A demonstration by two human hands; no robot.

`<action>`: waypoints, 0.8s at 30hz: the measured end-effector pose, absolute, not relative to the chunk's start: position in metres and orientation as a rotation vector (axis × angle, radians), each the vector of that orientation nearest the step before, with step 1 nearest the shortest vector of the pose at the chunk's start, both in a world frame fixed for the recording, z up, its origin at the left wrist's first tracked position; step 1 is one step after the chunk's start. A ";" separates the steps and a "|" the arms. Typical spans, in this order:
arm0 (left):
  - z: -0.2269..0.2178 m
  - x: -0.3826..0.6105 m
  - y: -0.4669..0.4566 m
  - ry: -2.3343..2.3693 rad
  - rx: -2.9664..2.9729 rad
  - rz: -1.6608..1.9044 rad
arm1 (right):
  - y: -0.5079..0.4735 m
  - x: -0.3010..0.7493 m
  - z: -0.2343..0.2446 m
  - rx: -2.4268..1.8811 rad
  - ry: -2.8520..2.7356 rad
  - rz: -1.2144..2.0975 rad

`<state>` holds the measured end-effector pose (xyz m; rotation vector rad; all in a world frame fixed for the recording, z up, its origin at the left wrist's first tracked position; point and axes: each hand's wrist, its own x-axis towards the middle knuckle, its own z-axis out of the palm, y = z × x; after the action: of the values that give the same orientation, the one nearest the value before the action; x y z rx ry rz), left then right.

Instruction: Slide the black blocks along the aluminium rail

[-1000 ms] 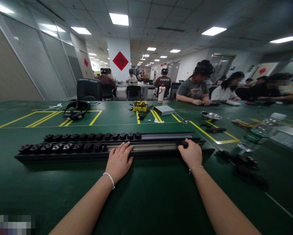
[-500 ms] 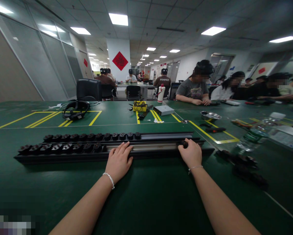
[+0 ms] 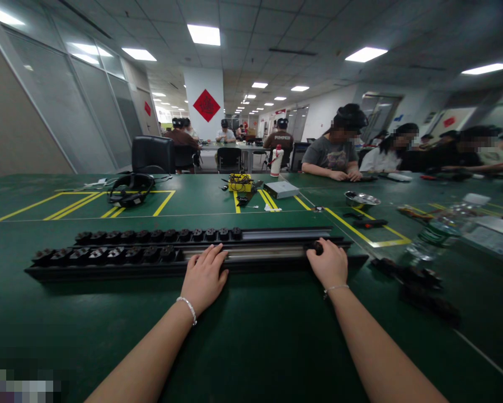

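Two long black track rails lie side by side across the green table. The near rail (image 3: 259,264) carries a row of black socket modules (image 3: 114,256) on its left part. More such modules (image 3: 163,235) fill the left part of the far rail (image 3: 287,233). My left hand (image 3: 204,274) rests open on the near rail, fingers stretched over its channel just right of the modules. Toward the right end of that rail, my right hand (image 3: 329,260) is closed round a black socket module (image 3: 314,247), its fingers partly hiding it.
Loose black parts (image 3: 419,285) and a clear water bottle (image 3: 438,229) are on the right. Behind the rails are a metal bowl (image 3: 361,198), a black headset (image 3: 129,190), a grey box (image 3: 281,188) and a yellow box (image 3: 240,182). A person (image 3: 335,148) sits across the table.
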<state>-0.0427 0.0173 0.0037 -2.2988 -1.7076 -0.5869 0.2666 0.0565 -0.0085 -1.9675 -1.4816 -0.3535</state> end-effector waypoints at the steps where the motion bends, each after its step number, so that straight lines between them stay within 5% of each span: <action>1: 0.004 -0.043 0.017 -1.709 -2.299 -0.583 | 0.057 0.267 -0.009 -1.972 -1.483 -0.350; 24: 0.002 -0.043 0.018 -1.709 -2.302 -0.591 | 0.055 0.266 -0.006 -1.975 -1.472 -0.317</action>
<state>-0.0431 0.0178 0.0018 -2.3016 -1.7089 -0.5907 0.2665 0.0546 -0.0064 -1.9745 -1.4717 -0.3168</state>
